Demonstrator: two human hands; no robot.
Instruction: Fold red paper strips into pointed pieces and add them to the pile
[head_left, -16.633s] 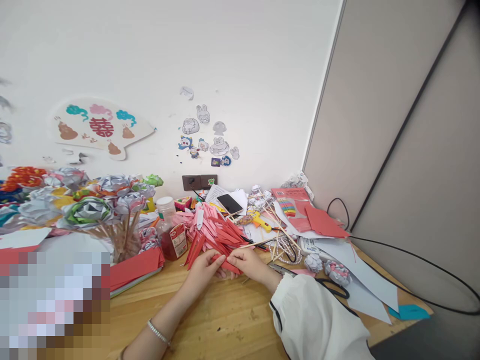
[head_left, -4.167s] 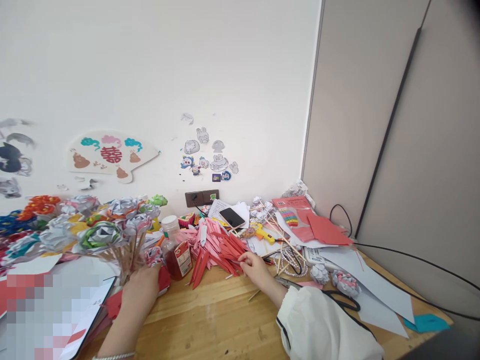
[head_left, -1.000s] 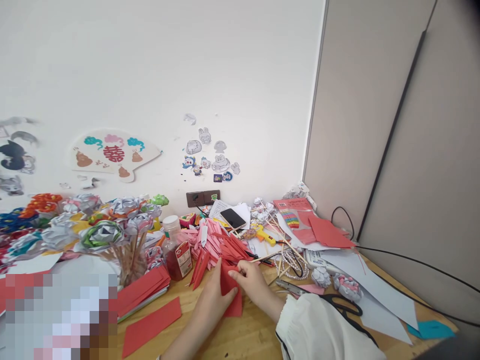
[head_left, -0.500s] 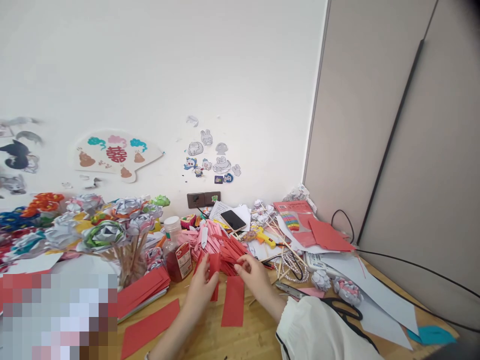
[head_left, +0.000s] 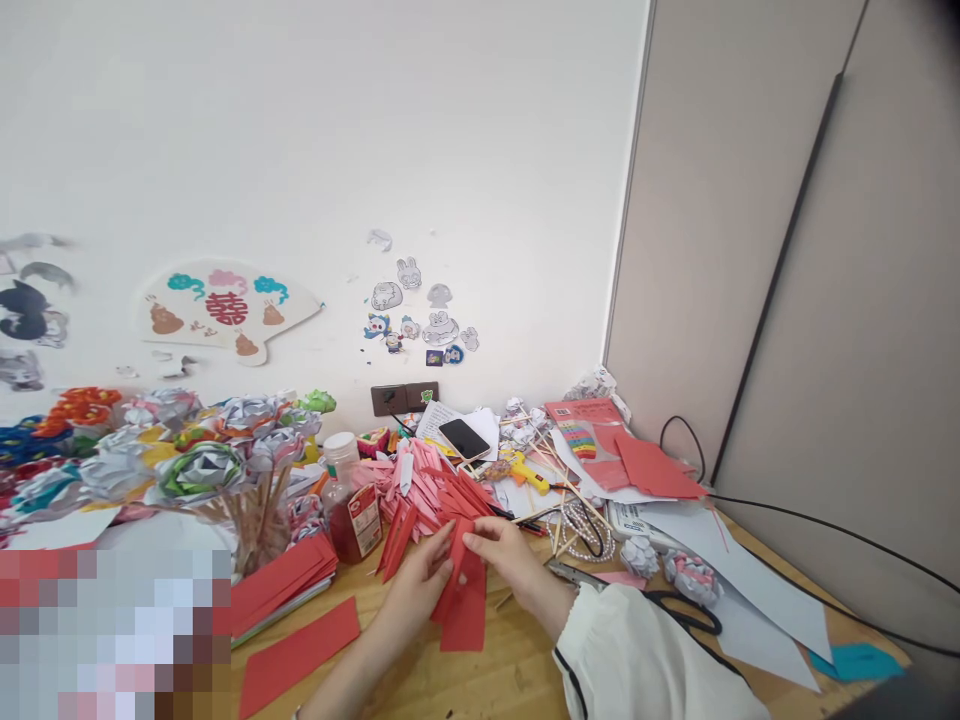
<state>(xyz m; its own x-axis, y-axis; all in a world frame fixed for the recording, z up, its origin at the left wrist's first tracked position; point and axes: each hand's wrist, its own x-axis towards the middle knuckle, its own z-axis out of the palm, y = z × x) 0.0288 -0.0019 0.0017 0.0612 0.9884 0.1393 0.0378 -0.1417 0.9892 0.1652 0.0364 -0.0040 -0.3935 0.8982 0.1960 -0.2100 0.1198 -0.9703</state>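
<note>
A narrow red paper strip [head_left: 457, 552] is held up between my two hands. My left hand [head_left: 422, 575] grips its left edge with the fingers closed, and my right hand [head_left: 504, 553] pinches it near the top right. Below and partly behind it, a wider red paper strip [head_left: 466, 622] lies on the table. Just beyond my hands is a heap of folded pink strips [head_left: 420, 480] with red folded strips [head_left: 469, 497] on its right side.
A lone red sheet [head_left: 300, 650] and a stack of red sheets [head_left: 289, 585] lie left. Behind stand a jar [head_left: 352, 515] and paper flowers [head_left: 206, 470]. Rightward are a phone [head_left: 463, 440], a yellow glue gun [head_left: 529, 472], black-handled scissors [head_left: 686, 610] and pearl strings [head_left: 581, 530].
My left hand has carried the narrow red strip rightward, over the wider strip on the table. My right hand has closed on its upper edge.
</note>
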